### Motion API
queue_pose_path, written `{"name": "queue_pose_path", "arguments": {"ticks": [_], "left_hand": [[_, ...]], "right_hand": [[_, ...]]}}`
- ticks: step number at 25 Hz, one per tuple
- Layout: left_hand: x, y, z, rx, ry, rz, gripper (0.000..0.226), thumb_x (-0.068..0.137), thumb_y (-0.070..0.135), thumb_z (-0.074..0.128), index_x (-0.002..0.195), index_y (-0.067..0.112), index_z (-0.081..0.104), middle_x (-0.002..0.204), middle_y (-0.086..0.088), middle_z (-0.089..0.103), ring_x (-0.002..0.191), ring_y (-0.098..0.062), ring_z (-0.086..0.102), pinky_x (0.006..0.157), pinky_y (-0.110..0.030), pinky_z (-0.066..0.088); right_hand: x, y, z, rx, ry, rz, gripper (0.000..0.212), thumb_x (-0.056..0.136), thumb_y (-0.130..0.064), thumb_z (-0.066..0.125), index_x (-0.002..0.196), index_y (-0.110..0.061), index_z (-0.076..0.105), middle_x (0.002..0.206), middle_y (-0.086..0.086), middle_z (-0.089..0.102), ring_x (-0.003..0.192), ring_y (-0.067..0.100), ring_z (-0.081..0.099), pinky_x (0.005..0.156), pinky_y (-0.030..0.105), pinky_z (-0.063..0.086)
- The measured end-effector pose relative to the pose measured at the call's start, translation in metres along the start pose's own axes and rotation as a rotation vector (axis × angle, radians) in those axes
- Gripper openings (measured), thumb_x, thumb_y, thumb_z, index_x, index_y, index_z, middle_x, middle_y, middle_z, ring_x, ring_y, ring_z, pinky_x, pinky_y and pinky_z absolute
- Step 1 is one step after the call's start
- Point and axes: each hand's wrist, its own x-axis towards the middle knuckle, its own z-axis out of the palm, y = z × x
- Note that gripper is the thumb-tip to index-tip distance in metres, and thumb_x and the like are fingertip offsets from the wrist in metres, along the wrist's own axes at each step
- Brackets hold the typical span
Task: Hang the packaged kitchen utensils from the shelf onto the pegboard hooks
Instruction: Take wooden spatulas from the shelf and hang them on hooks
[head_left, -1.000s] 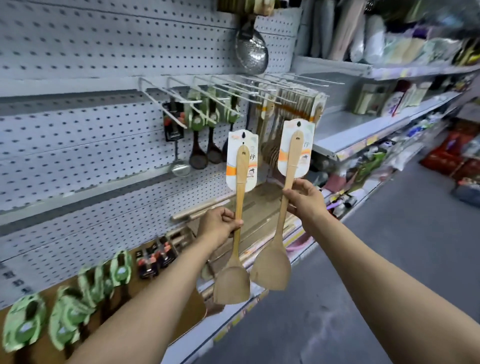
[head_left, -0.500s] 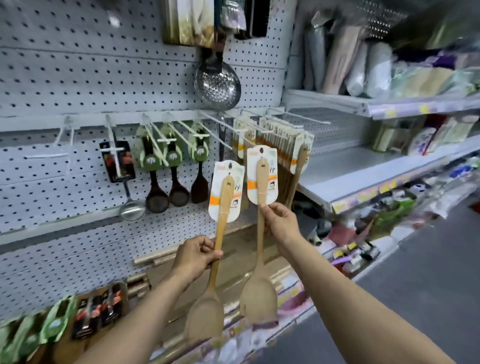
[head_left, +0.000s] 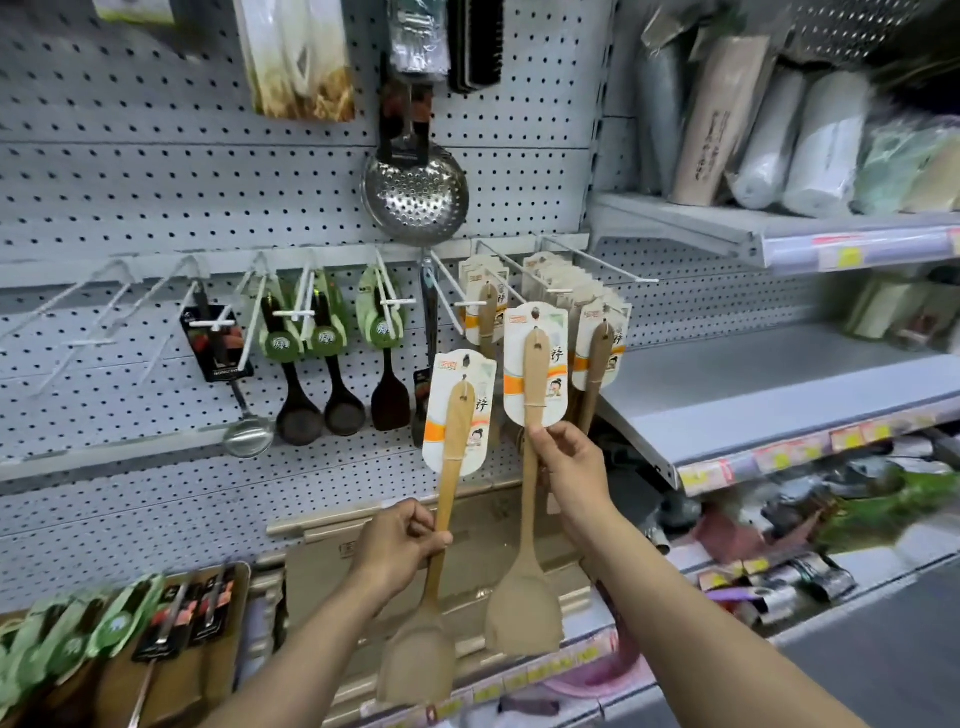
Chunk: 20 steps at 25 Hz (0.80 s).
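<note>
1. Left hand (head_left: 397, 545): fingers curled tight round the mid-handle of a pale wooden spatula on a white-and-orange backing card (head_left: 447, 499). The spatula is held upright, blade down, leaning slightly to the right at the top; its card stands below and in front of the hook row, clear of any hook.
2. Right hand (head_left: 571, 478): thumb and fingers pinch the upper handle of a second pale wooden spatula with the same white-and-orange card (head_left: 531, 467), just under the card's lower edge. Blade hangs straight down; the card's hanging hole sits just beside the tip of a white wire pegboard hook (head_left: 511, 291), and whether it touches cannot be told.
3. Hung stock behind the right-hand card: a dense row of matching carded wooden spatulas (head_left: 597, 332) on neighbouring hooks.
4. Further left on the grey perforated pegboard (head_left: 156, 182): three dark ladles and turners on green cards (head_left: 324, 364), one small steel ladle on a black card (head_left: 228, 374), then several bare white hooks.
5. Above: a round perforated steel skimmer (head_left: 415, 195), hanging bowl-down.
6. Lower left, on the brown base shelf (head_left: 171, 691): loose green-carded and black-carded utensils (head_left: 104, 629) lying flat, blurred.
7. Right: grey metal shelves (head_left: 769, 395) carrying rolled and bagged goods, too blurred to identify.
</note>
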Motion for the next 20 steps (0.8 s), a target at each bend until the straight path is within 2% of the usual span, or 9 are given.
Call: {"name": "queue_pose_path", "arguments": {"ticks": [2,4,8,11,16,20], "left_hand": [[0.011,0.003,0.009,0.003,-0.011,0.002,0.018,0.077,0.001,0.077,0.078,0.004,0.06,0.07,-0.006,0.061,0.069,-0.019,0.065,0.063,-0.029,0.057],[0.022,0.005,0.015,0.0,-0.015,0.005,0.016,0.078,0.002,0.076,0.08,0.002,0.061,0.071,-0.006,0.063,0.067,-0.017,0.066,0.063,-0.028,0.058],[0.048,0.008,0.017,-0.007,-0.01,0.02,0.015,0.078,0.003,0.077,0.078,0.004,0.062,0.071,-0.007,0.066,0.067,-0.017,0.07,0.063,-0.031,0.059],[0.068,0.011,0.015,0.024,-0.005,0.044,0.015,0.078,0.007,0.078,0.079,0.007,0.063,0.073,-0.004,0.068,0.069,-0.016,0.069,0.062,-0.027,0.057],[0.105,0.017,0.009,-0.014,0.019,0.052,0.017,0.076,0.007,0.079,0.077,0.008,0.062,0.073,-0.005,0.067,0.08,-0.028,0.072,0.076,-0.043,0.061],[0.129,0.015,0.011,-0.04,0.053,0.041,0.018,0.077,0.007,0.079,0.074,0.01,0.061,0.066,0.0,0.065,0.078,-0.026,0.072,0.074,-0.042,0.061]], "right_hand": [[0.011,0.003,-0.005,-0.018,-0.02,0.0,0.019,0.091,-0.035,0.069,0.087,-0.016,0.071,0.084,0.011,0.069,0.081,0.022,0.062,0.078,0.043,0.052],[0.018,0.006,-0.009,-0.03,-0.049,-0.004,0.018,0.091,-0.038,0.069,0.085,-0.021,0.071,0.081,0.005,0.069,0.08,0.022,0.063,0.076,0.041,0.051],[0.03,0.017,-0.018,0.046,-0.11,0.013,0.02,0.092,-0.031,0.07,0.089,-0.012,0.071,0.082,0.007,0.066,0.08,0.023,0.06,0.074,0.036,0.048],[0.049,0.015,-0.016,0.038,-0.148,0.006,0.017,0.093,-0.028,0.068,0.086,-0.013,0.07,0.081,0.008,0.065,0.079,0.026,0.058,0.071,0.036,0.047],[0.108,0.014,0.018,-0.006,-0.14,0.03,0.017,0.093,-0.029,0.068,0.082,-0.017,0.068,0.078,0.0,0.068,0.078,0.019,0.061,0.081,0.038,0.051],[0.158,0.029,0.044,-0.009,-0.144,0.065,0.017,0.092,-0.035,0.069,0.085,-0.02,0.069,0.083,-0.001,0.07,0.081,0.019,0.062,0.08,0.04,0.05]]}}
